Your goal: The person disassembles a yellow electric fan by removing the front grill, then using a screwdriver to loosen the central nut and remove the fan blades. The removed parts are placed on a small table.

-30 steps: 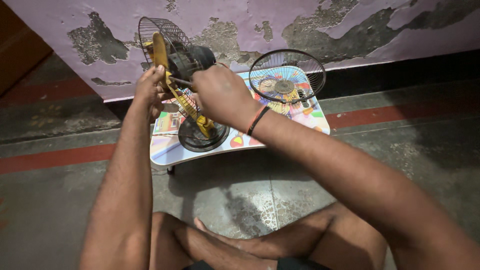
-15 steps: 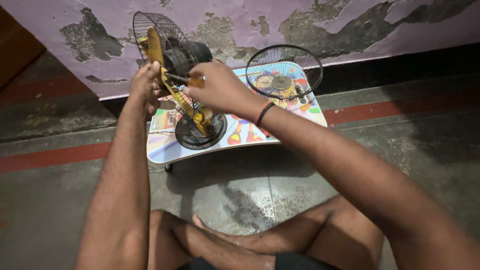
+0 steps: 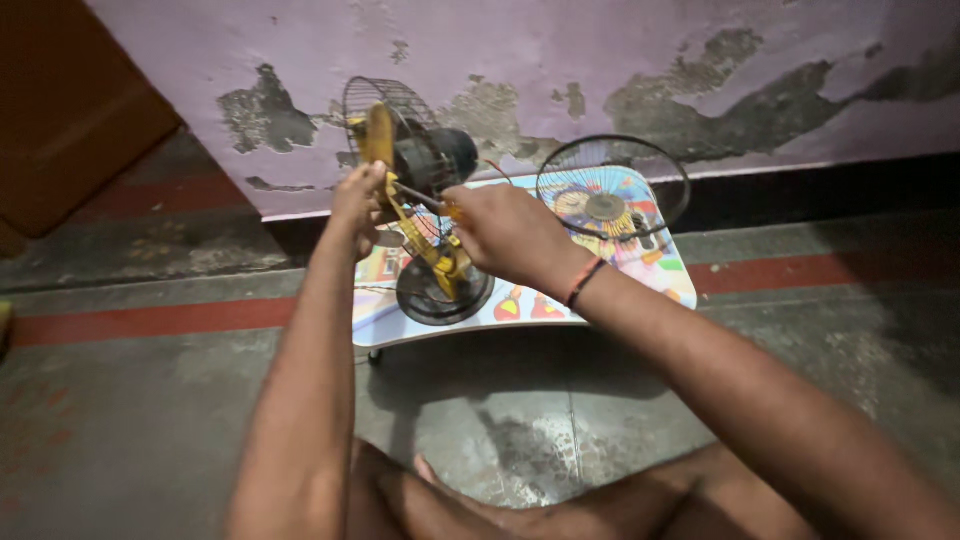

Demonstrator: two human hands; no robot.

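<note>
While the left hand [image 3: 360,195] grips the wire-caged yellow fan [image 3: 420,200], the right hand [image 3: 505,230] pinches a thin screwdriver [image 3: 425,200] — both hands closed.

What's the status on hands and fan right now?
Left hand grips yellow fan frame. Right hand holds screwdriver at motor. Loose grille lies beside on small table; nothing blocking.

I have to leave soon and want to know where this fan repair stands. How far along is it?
Done: the round wire front guard is off and lies on the colourful low table. In hand: the left hand steadies the yellow table fan while the right hand holds a thin metal tool to its middle. Left: the rear wire cage remains on the fan, and the guard is not refitted.
</note>
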